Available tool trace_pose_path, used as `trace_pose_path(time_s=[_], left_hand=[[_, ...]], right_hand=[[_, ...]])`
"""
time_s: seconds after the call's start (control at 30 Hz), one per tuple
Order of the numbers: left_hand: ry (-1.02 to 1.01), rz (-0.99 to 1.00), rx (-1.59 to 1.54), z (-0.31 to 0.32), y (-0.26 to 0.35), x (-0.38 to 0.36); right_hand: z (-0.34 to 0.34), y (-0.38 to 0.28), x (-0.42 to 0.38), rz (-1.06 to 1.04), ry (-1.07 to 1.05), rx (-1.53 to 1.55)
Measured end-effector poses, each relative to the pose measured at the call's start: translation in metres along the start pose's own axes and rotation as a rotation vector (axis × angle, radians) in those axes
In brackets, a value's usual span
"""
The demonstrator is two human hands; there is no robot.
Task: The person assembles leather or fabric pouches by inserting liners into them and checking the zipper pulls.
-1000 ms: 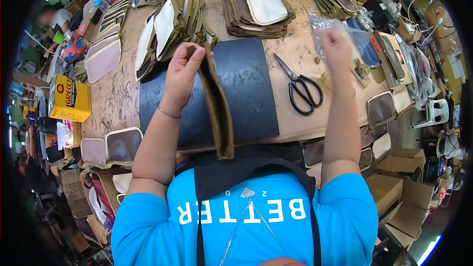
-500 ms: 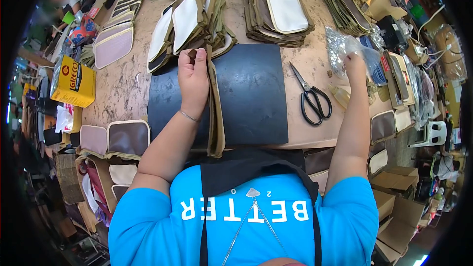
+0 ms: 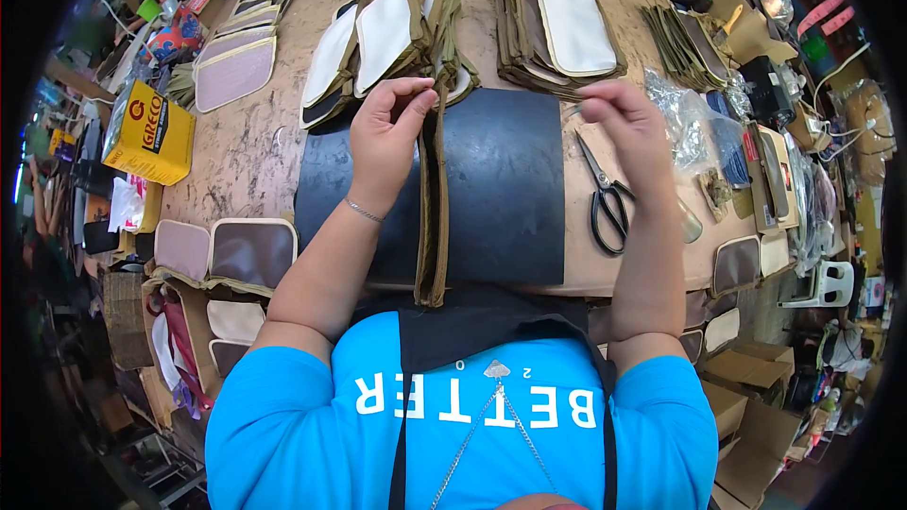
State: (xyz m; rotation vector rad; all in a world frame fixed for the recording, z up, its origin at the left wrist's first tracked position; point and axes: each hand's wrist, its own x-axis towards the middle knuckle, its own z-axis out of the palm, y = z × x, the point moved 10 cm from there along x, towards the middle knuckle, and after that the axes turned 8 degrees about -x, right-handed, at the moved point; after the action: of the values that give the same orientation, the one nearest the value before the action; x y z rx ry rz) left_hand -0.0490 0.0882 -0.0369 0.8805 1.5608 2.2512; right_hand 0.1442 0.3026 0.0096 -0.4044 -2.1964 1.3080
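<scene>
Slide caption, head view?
Left hand holds a long brown piece over a black mat; right hand hovers; scissors lie right of the mat.

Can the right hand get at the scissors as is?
Likely yes: the scissors lie on the table close to the right hand, with nothing seen resting on them. The forearm partly hides them from view; I can't tell whether the fingers hold something small.

Folded piece blocks — mat free rightward.
</scene>
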Motion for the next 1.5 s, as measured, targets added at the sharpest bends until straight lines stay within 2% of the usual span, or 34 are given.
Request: trace_pose_path(time_s=[0.03, 0.13, 0.23, 0.27, 0.4, 0.47, 0.57, 0.77, 0.87, 0.97, 1.17, 1.37, 1.5], left_hand=[[-0.003, 0.018, 0.013, 0.0, 0.002, 0.001], [-0.037, 0.086, 0.063, 0.003, 0.01, 0.002], [-0.071, 0.002, 0.114, 0.002, 0.009, 0.004], [-0.068, 0.006, 0.09, 0.002, 0.01, 0.005], [-0.116, 0.009, 0.147, 0.003, 0.017, 0.007], [-0.138, -0.035, 0.076, 0.006, 0.013, 0.007], [-0.172, -0.063, 0.043, 0.015, 0.017, 0.007], [-0.217, 0.019, 0.137, 0.026, 0.031, 0.006], [-0.223, 0.042, 0.181, 0.029, 0.036, 0.004], [-0.196, 0.079, 0.223, 0.029, 0.036, 0.004], [-0.177, 0.084, 0.249, 0.026, 0.038, 0.004], [-0.171, 0.094, 0.261, 0.027, 0.04, 0.003], [-0.192, 0.138, 0.404, 0.031, 0.05, 0.001]], right_hand=[[0.023, -0.012, 0.002, -0.065, -0.065, -0.055], [0.079, -0.036, 0.007, -0.09, -0.223, 0.15], [0.116, -0.032, 0.006, 0.088, -0.319, 0.486], [0.122, -0.03, 0.009, 0.084, -0.339, 0.46], [0.134, -0.015, 0.018, 0.071, -0.254, 0.474], [0.139, -0.014, 0.021, 0.109, -0.207, 0.532], [0.137, -0.005, 0.026, 0.102, -0.12, 0.372], [0.13, -0.002, 0.025, 0.158, -0.066, 0.415], [0.122, -0.005, 0.026, 0.033, -0.005, 0.294], [0.118, -0.014, 0.024, 0.033, 0.02, 0.245], [0.106, -0.044, 0.022, -0.131, 0.082, -0.037], [0.106, -0.041, 0.021, -0.087, 0.101, -0.016], [0.104, -0.058, 0.018, -0.198, 0.112, -0.14]])
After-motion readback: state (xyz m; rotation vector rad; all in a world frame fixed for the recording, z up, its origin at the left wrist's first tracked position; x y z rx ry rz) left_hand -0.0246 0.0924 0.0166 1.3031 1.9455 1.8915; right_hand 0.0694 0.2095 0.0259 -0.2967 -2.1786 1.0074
